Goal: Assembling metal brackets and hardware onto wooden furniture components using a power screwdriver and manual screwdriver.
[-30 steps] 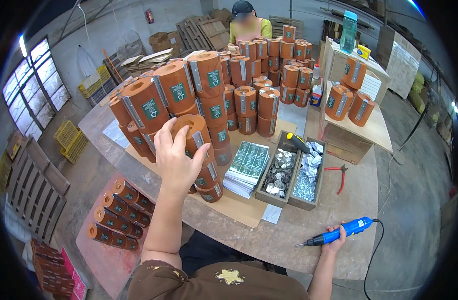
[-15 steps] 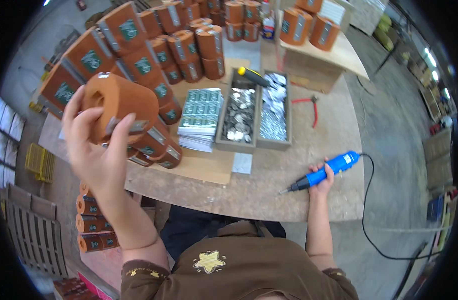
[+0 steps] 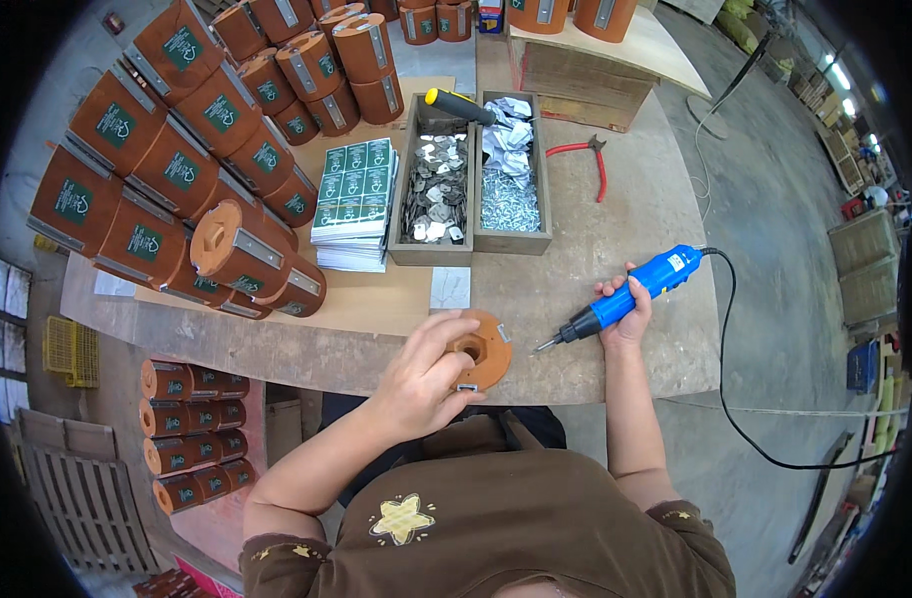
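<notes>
A stack of green rectangular label sheets [image 3: 353, 199], printed in a grid of small green squares with white marks, lies on the worktop [image 3: 586, 249] just left of centre in the upper half of the frame. Small green rectangular labels with a white emblem [image 3: 117, 125] sit on the sides of the orange-brown cylindrical containers [image 3: 177, 169] piled at upper left. Similar green labels [image 3: 173, 384] show on the orange-brown containers stacked below the worktop at lower left.

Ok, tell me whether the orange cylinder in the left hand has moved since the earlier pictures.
Yes. The left hand brought the orange cylinder off the stack, down to the table's near edge, beside the blue rotary tool.
</notes>
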`<state>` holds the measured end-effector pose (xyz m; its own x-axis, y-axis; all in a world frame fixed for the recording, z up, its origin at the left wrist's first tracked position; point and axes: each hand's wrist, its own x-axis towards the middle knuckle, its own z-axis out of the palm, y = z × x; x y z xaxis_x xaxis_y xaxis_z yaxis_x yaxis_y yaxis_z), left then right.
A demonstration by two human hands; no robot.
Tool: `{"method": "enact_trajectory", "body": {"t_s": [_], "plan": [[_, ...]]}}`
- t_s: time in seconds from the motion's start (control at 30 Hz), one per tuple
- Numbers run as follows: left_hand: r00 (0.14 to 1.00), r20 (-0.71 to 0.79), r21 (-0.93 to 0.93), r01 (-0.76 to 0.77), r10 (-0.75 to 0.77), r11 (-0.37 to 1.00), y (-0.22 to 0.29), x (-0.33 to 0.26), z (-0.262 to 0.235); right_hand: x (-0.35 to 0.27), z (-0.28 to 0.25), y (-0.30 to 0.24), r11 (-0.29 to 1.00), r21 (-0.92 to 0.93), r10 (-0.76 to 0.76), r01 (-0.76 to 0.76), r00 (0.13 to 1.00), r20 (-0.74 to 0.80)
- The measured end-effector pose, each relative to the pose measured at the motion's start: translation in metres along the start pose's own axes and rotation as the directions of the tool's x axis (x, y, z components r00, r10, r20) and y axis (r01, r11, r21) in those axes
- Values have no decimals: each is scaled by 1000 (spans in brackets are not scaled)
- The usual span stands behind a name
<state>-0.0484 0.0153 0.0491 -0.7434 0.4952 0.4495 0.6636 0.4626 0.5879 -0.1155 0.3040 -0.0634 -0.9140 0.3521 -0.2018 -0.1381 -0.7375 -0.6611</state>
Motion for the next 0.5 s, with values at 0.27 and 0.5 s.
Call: {"method": "enact_trajectory", "body": {"t_s": [0.27,0.5], "plan": [[1000,8,9,-20,20,1000,-20,-20,17,2,3,2,1000,-7,-3,3,1000,-8],[987,-132,8,-89,90,996,-47,59,-12,3,3,-2,1000,3,-6,7,1000,-18]]}}
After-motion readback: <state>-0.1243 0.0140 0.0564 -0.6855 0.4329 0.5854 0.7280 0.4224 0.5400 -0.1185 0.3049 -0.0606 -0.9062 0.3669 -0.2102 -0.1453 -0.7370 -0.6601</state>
